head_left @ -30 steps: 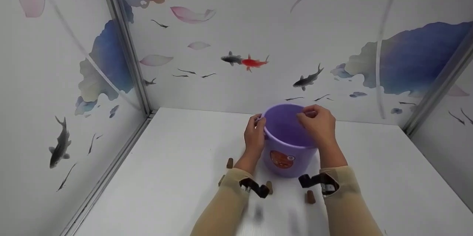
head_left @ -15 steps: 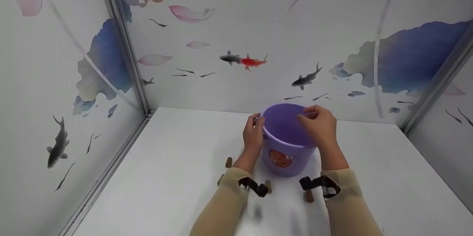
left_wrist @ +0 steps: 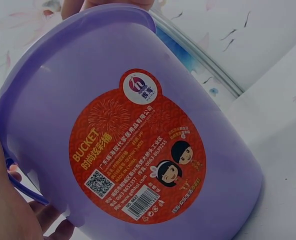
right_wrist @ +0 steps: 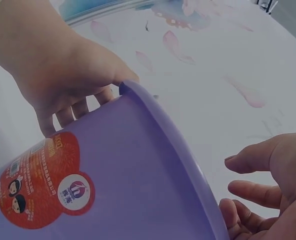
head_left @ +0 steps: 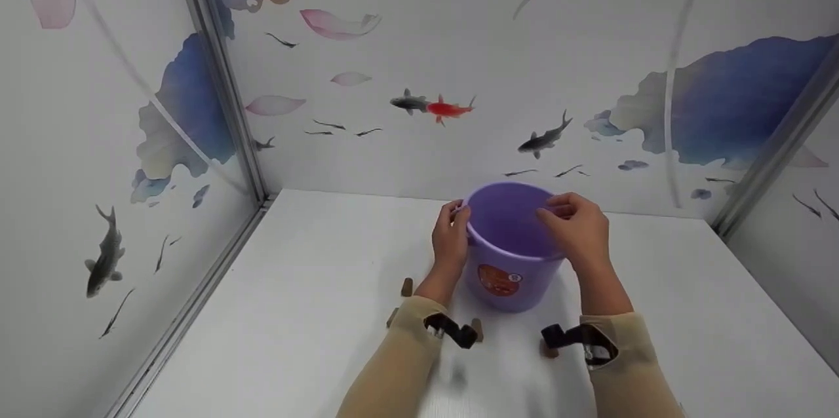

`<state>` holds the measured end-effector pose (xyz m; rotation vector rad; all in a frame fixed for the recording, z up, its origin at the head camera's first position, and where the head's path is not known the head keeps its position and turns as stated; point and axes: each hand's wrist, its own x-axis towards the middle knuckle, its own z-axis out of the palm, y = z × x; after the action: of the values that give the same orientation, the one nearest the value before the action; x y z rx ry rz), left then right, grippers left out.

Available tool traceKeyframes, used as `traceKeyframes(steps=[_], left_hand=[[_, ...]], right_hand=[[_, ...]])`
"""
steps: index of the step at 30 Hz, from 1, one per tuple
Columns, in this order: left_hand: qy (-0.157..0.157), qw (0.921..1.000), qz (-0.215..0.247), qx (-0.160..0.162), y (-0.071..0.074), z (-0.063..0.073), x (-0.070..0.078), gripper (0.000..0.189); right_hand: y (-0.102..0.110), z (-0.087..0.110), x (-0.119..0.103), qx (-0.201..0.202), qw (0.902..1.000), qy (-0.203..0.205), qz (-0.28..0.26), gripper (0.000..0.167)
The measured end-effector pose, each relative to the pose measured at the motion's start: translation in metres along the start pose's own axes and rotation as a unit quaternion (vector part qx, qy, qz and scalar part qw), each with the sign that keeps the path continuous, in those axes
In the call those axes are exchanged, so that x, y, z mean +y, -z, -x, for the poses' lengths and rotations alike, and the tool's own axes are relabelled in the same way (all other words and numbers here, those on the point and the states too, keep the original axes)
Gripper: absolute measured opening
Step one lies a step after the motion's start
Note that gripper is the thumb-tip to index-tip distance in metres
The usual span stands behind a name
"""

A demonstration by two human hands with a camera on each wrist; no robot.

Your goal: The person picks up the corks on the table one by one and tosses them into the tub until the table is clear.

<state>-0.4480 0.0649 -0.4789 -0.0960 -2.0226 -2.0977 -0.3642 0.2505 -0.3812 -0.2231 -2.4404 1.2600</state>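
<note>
A purple plastic bucket (head_left: 536, 279) stands on the white table, with a round red label (left_wrist: 148, 135) on its near side. My left hand (head_left: 450, 238) holds the bucket's left rim, its thumb at the edge and its fingers down the outer wall near the handle (left_wrist: 25, 187). Over the right side of the rim is my right hand (head_left: 580, 231). In the right wrist view, the right hand's thumb and index finger are apart with nothing between them, while its lower fingers lie close to the rim. The bucket's bottom is hidden.
Several small brown tapered pieces lie on the white table (head_left: 295, 313): one piece (head_left: 408, 287) left of the bucket, another piece (head_left: 478, 330) in front, others partly behind the sleeves. Printed white panels (head_left: 367, 162) enclose the back and sides.
My right hand has shifted right and slightly toward me, and its thumb and fingertips have parted. The left hand and the bucket stay almost where they were.
</note>
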Motion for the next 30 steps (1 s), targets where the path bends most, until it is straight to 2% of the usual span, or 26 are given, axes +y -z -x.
traceKeyframes(steps=[8,20,27,30], left_hand=[[-0.002,1.0,-0.004,-0.003,-0.002,0.002,0.001,0.046],[-0.003,1.0,-0.005,0.002,0.001,-0.001,-0.001,0.046],[-0.013,0.9999,-0.008,0.008,0.0,-0.001,-0.002,0.046],[-0.008,0.9999,-0.009,0.006,-0.001,0.001,-0.001,0.047]], right_hand=[[0.011,0.016,0.006,0.013,0.9997,0.018,0.014,0.035],[0.011,0.034,0.019,0.021,0.9977,0.042,0.049,0.033],[0.014,0.046,0.025,0.029,0.9969,0.053,0.05,0.031],[0.016,0.053,0.026,0.03,0.9964,0.057,0.055,0.03]])
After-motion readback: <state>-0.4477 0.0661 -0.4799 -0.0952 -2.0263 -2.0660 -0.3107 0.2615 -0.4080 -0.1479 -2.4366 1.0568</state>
